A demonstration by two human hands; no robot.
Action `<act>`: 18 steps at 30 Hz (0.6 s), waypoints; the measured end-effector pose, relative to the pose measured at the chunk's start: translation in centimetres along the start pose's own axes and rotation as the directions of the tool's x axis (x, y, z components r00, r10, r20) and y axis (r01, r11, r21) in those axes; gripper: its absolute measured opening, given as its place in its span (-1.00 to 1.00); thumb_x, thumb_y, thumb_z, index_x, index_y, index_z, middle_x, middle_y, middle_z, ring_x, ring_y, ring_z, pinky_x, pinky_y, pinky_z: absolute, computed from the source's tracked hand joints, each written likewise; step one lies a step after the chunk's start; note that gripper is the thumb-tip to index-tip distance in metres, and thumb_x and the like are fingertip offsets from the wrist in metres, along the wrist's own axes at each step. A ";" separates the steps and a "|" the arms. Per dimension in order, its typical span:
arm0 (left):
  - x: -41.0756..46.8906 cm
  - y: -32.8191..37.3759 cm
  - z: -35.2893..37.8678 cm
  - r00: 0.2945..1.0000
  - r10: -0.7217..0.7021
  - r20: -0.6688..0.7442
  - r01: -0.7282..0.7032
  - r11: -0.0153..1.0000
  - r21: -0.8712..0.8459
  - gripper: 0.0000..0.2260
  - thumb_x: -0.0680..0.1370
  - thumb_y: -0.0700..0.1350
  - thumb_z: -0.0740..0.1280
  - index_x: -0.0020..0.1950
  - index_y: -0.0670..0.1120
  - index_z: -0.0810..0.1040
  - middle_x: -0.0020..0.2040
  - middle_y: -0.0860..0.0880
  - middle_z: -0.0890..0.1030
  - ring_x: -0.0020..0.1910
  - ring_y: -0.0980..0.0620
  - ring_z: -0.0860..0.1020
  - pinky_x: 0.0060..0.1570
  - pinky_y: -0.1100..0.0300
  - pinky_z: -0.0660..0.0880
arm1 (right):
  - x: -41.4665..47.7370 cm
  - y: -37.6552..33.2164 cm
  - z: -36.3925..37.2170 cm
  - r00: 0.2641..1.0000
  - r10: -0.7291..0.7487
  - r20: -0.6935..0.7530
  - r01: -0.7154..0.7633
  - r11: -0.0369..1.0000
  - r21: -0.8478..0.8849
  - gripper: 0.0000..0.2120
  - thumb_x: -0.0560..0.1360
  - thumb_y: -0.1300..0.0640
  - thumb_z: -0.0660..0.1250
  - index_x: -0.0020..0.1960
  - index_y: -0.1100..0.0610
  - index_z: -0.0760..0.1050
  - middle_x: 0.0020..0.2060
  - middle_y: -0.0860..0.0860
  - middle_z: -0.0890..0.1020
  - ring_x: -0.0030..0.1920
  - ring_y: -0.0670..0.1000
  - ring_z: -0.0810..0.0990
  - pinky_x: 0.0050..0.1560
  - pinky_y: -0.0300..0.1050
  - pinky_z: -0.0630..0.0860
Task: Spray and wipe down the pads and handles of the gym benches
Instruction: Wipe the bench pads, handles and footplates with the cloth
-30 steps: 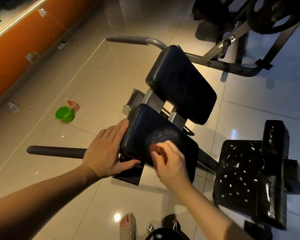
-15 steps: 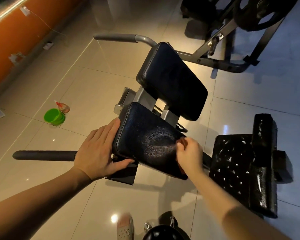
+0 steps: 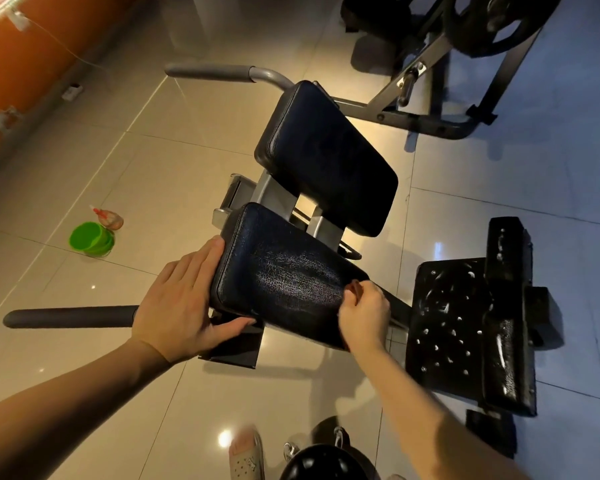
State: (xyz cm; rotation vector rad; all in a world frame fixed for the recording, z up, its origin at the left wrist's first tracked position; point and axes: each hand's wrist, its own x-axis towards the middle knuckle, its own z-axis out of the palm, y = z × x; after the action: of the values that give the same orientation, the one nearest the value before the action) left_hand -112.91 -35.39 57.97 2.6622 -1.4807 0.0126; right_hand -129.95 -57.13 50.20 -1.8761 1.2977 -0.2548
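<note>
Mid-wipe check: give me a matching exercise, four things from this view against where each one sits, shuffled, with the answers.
Things:
1. near pad
2. far pad
3. green bucket
4. right hand

Places:
A. on the floor tiles, beside the spray bottle
B. at the near pad's right edge, fingers curled
C. beyond the near pad, no hand on it
D. braced at its left edge by the left hand

Pairs: 1-D, 2-C, 3-A, 4-B.
</note>
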 end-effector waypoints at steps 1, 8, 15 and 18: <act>-0.1 0.0 0.0 1.000 -0.004 0.007 0.004 1.000 -0.004 0.04 0.44 0.54 0.18 0.64 -0.20 0.12 0.53 -0.22 0.37 0.39 -0.21 0.45 0.38 -0.09 0.39 | -0.8 -2.4 0.9 0.998 -0.059 -0.005 0.060 0.996 0.070 -0.91 0.57 0.21 0.35 0.05 0.19 0.58 -0.04 0.06 0.60 0.00 0.11 0.60 0.05 0.06 0.58; 0.1 0.1 -0.1 1.000 -0.015 0.005 0.015 0.999 -0.037 0.03 0.44 0.55 0.15 0.64 -0.17 0.12 0.54 -0.23 0.37 0.41 -0.24 0.44 0.41 -0.11 0.36 | -3.3 -7.9 1.9 0.882 -0.461 0.104 0.439 0.880 0.180 -0.83 0.67 0.06 0.21 0.05 0.13 0.51 -0.06 -0.05 0.53 -0.10 -0.12 0.55 -0.12 -0.16 0.58; 0.1 0.1 -0.3 1.000 0.003 0.002 -0.003 0.999 -0.051 0.03 0.45 0.53 0.19 0.65 -0.18 0.11 0.54 -0.21 0.37 0.41 -0.22 0.45 0.38 -0.12 0.42 | -1.0 -2.9 2.1 0.974 -0.219 0.056 0.196 0.942 0.271 -0.82 0.66 0.07 0.25 -0.11 0.05 0.47 -0.21 -0.07 0.56 -0.13 -0.09 0.58 -0.19 -0.37 0.44; 0.0 0.0 -0.3 1.000 -0.005 0.016 0.005 0.999 -0.054 0.02 0.46 0.55 0.17 0.65 -0.16 0.10 0.55 -0.20 0.36 0.42 -0.21 0.45 0.40 -0.12 0.42 | -1.6 -5.0 1.7 0.987 -0.156 0.027 0.137 0.926 0.352 -0.88 0.64 0.09 0.31 -0.08 0.06 0.50 -0.20 -0.06 0.58 -0.15 -0.09 0.60 -0.22 -0.42 0.49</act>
State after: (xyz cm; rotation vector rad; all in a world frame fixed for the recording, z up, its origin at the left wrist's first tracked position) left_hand -112.92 -35.41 58.26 2.6291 -1.4573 -0.0479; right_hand -126.31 -54.25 53.14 -1.6619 1.0001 -0.4779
